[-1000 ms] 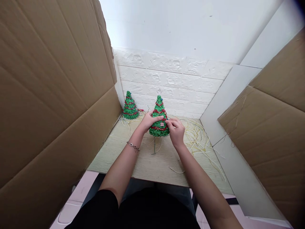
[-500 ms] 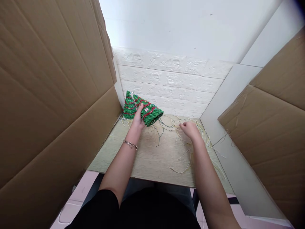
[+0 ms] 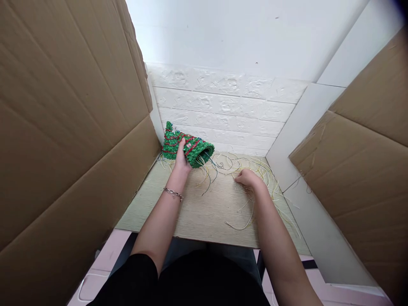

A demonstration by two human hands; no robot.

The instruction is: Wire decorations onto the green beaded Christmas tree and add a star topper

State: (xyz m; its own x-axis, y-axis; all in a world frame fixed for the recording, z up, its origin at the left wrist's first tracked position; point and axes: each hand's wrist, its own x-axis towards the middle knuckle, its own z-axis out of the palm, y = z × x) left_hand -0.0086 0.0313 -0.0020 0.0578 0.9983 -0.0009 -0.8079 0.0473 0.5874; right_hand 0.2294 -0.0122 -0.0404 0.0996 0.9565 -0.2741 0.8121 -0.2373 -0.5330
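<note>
My left hand is wrapped round a small green Christmas tree with red garland, tipped on its side so that its hollow base faces right. Pale and dark wires hang out of that opening. Behind it, a second Christmas tree stands upright at the table's back left, partly covered by the held one. Low over the table on the right, my right hand has its fingers pinched together beside a heap of pale yellow wires. Whatever is between those fingertips is too small to make out.
The wooden table meets a white brick-patterned wall at the back. Tall cardboard panels close in the left side and the right side. One loose white wire curls near the front edge.
The held tree has turned so its hollow base now faces more toward me. My right hand has come slightly down and nearer, its fingers still pinched.
</note>
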